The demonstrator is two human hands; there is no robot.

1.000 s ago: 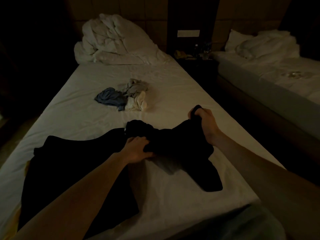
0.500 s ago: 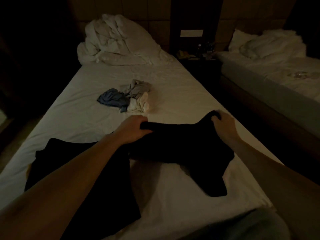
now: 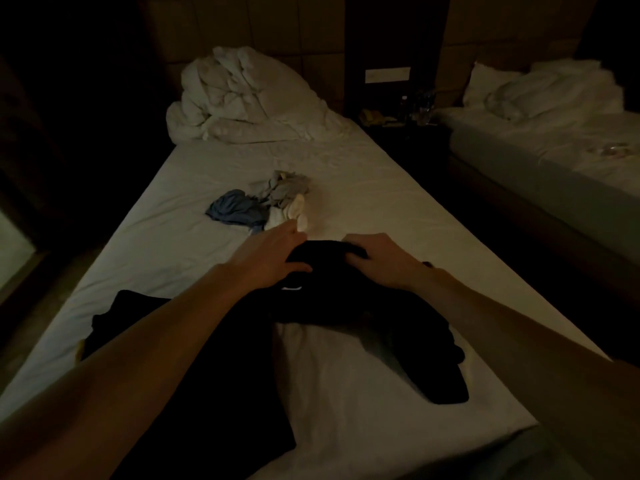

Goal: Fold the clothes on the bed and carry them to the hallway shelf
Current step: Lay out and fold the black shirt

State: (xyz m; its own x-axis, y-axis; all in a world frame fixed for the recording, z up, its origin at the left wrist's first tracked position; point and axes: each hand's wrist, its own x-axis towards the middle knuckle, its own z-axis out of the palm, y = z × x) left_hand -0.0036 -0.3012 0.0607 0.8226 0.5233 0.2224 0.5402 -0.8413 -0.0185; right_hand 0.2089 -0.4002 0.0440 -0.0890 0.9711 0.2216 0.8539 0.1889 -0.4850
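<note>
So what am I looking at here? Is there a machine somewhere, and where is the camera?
There is no machine. A person is doing a chore with bare hands, and the one camera is worn on the head, looking forward and down, so both forearms reach in from the bottom edge.

The left hand and the right hand both grip the far edge of a black garment lying on the bed, which has a white sheet. A second dark garment lies spread out nearer the person, partly under the left forearm.

Further up the bed is a small pile of clothes: something blue, something grey, something cream. Beyond it sits a bundled white duvet. A second bed stands to the right. The room is dim, so finer detail is hard to tell.
</note>
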